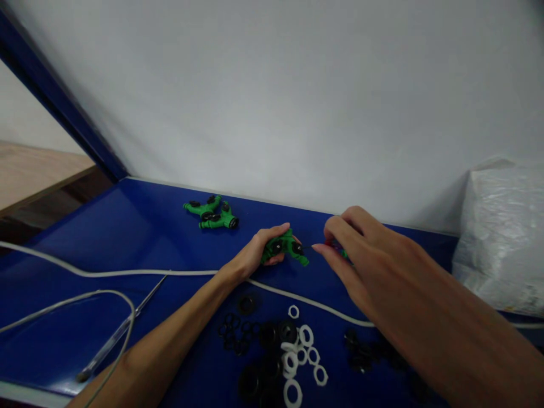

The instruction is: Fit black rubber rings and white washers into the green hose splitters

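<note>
My left hand (pixel 266 245) is closed around a green Y-shaped hose connector (pixel 289 245) with black valve knobs, holding it above the blue table. To its right, my right hand (pixel 355 241) pinches a small screwdriver (pixel 328 243). Little of its red handle shows between the fingers. The thin dark shaft points left at the connector's nearer black knob; whether the tip touches cannot be made out. Another green piece (pixel 345 255) shows partly behind my right hand. Two more green Y connectors (pixel 219 218) lie at the back left of the table.
White ring nuts (pixel 306 335), black rings (pixel 233 328) and dark small parts (pixel 361 348) lie in front. A pale cable (pixel 127 273) crosses the blue table (pixel 127 226). A clear-handled screwdriver (pixel 110 343) lies left. A plastic-wrapped bag (pixel 501 238) stands right, near the wall.
</note>
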The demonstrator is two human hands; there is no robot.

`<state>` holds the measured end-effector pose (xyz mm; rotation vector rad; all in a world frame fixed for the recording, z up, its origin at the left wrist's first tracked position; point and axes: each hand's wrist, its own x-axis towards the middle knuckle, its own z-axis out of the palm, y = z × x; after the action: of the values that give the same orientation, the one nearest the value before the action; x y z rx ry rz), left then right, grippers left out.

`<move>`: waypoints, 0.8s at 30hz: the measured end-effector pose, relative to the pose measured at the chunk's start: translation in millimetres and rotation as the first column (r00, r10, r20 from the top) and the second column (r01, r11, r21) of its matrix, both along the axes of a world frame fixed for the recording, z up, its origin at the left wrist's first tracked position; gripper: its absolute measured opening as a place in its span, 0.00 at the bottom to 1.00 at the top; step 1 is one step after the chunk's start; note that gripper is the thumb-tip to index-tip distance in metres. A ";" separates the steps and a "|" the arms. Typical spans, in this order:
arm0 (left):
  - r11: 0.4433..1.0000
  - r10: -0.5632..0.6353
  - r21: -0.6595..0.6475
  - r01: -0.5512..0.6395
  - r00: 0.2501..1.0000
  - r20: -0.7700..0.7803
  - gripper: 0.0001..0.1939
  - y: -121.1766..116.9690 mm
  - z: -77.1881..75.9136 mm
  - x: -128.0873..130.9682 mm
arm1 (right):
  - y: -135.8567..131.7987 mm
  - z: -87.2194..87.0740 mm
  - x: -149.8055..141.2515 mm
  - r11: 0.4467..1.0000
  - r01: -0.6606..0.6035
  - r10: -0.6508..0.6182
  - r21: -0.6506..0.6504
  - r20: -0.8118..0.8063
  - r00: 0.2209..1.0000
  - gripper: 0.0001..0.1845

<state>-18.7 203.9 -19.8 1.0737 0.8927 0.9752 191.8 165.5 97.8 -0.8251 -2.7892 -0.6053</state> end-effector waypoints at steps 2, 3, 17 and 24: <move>1.000 -0.002 0.000 0.002 1.000 0.009 0.25 -0.2 0.5 0.0 | -7.2 2.8 -3.7 0.999 0.030 -0.031 -0.030 -0.032 0.999 0.24; 1.000 -0.003 -0.001 0.003 1.000 0.012 0.25 -0.3 1.0 0.0 | -10.4 3.5 -4.7 0.998 0.035 -0.038 -0.045 -0.058 0.998 0.26; 1.000 -0.010 -0.006 0.010 1.000 0.005 0.25 -0.6 1.2 0.9 | -7.0 3.4 -11.2 0.997 0.078 -0.078 -0.005 0.022 0.997 0.17; 1.000 0.004 0.011 -0.004 1.000 -0.004 0.27 0.4 3.4 0.8 | -13.3 10.0 -7.2 0.997 -0.075 0.076 0.012 -0.102 0.992 0.27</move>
<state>-17.9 204.3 -16.3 1.0838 0.8945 0.9825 184.6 152.3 107.8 -0.7245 -2.7096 -0.5452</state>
